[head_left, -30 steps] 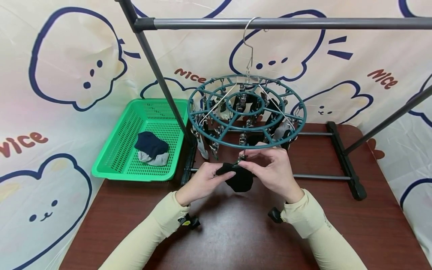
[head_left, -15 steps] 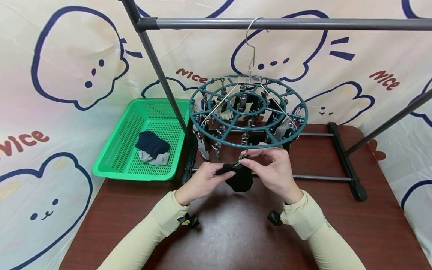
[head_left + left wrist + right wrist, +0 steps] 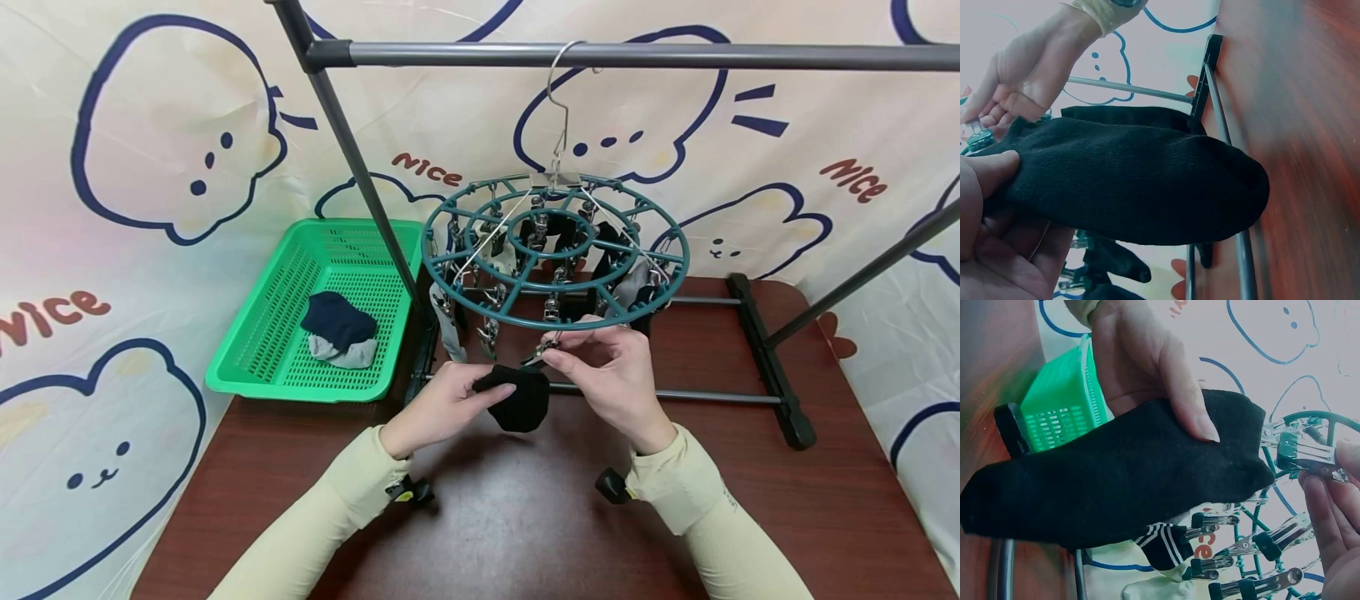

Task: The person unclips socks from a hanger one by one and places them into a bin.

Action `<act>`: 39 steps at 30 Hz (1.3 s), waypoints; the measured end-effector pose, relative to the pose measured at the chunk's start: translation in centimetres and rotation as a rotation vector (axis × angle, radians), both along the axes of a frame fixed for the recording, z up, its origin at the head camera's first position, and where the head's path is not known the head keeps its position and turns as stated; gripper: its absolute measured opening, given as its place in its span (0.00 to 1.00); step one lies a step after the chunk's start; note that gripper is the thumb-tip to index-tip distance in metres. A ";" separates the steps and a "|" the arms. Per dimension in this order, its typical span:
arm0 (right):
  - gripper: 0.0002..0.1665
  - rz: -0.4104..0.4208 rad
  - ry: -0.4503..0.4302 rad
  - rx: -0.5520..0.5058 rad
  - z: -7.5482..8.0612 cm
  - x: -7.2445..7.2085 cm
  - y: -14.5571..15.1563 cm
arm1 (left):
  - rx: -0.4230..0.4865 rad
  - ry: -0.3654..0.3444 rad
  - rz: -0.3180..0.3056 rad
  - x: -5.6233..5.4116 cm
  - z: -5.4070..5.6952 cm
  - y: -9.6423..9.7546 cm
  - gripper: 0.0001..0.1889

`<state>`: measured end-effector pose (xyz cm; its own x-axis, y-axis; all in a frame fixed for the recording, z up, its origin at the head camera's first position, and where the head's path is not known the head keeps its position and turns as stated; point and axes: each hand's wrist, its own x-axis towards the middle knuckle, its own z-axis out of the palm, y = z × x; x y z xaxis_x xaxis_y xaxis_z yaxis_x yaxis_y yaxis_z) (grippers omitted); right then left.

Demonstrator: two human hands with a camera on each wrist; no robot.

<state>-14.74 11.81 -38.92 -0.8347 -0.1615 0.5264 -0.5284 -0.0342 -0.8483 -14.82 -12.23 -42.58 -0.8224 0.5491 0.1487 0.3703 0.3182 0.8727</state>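
Note:
A black sock (image 3: 520, 404) is pinched near its cuff between the thumb and fingers of my left hand (image 3: 441, 400), its toe hanging over the table. Just to the right, my right hand (image 3: 615, 375) pinches a metal clip (image 3: 1310, 455) that hangs from the front of the round green clip hanger (image 3: 517, 321). In the right wrist view, the sock's cuff lies right beside the clip's green-tipped mouth. Black socks (image 3: 1113, 259) hang from other clips behind, and a black sock with white stripes (image 3: 1166, 545) shows below the held one.
At left stands a green basket (image 3: 240, 350) with a navy sock (image 3: 337, 321) and a grey sock (image 3: 345, 353). The hanger hooks over the rack's grey bar (image 3: 675, 56). The rack's black foot (image 3: 772, 367) rests on the brown table (image 3: 847, 517) at right.
My left hand has drawn the black sock slightly left and down, away from the clip. My right hand keeps its grip on the clip; the hanger has shifted a little.

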 end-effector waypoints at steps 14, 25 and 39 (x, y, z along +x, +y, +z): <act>0.10 -0.019 -0.017 0.009 0.2 0.0 0.4 | -0.073 0.196 0.032 0.1 2.3 -3.4 0.04; 0.13 -0.056 0.007 0.029 0.0 -0.2 0.6 | -0.051 0.344 0.202 -0.5 4.7 -7.4 0.05; 0.15 -0.103 0.027 0.080 -0.3 -0.1 0.7 | -0.094 0.355 0.496 -2.1 6.4 -11.9 0.07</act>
<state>-14.85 12.52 -39.21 -0.8345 -0.1180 0.5382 -0.5487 0.0886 -0.8313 -16.91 -24.17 -36.20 -0.8926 0.1379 0.4293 0.4209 0.5966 0.6833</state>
